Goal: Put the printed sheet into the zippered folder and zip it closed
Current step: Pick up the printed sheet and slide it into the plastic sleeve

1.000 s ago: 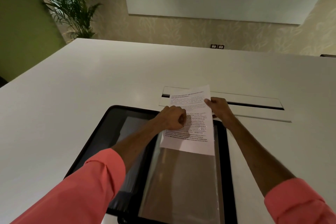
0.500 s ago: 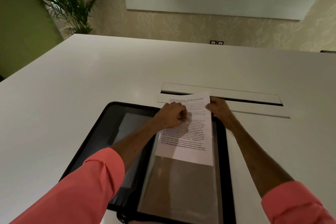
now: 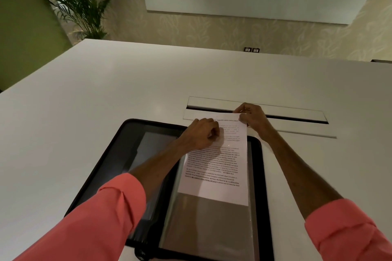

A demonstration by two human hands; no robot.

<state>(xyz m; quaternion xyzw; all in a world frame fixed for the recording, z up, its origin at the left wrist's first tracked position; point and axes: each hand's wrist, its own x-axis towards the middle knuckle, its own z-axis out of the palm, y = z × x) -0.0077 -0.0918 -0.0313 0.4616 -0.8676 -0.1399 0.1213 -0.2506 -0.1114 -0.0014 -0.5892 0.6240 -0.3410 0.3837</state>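
Note:
The black zippered folder [image 3: 110, 161] lies open on the white table in front of me, with a clear plastic sleeve [image 3: 207, 224] on its right half. The printed sheet [image 3: 218, 167] of black text sits partly inside that sleeve, its top end sticking out past the folder's far edge. My left hand [image 3: 201, 133] is closed on the sheet's upper left edge. My right hand [image 3: 252, 117] pinches the sheet's top right corner. Both forearms wear rolled coral sleeves.
A long cable slot with a flap [image 3: 256, 112] is set in the white table [image 3: 84, 95] just beyond the folder. A potted palm [image 3: 74, 4] stands past the table's far left corner. Wall sockets [image 3: 251, 50] sit low on the patterned wall.
The sheet has slid down toward me, deeper into the clear sleeve, and both hands moved with it. Less of the page sticks out past the folder's far edge.

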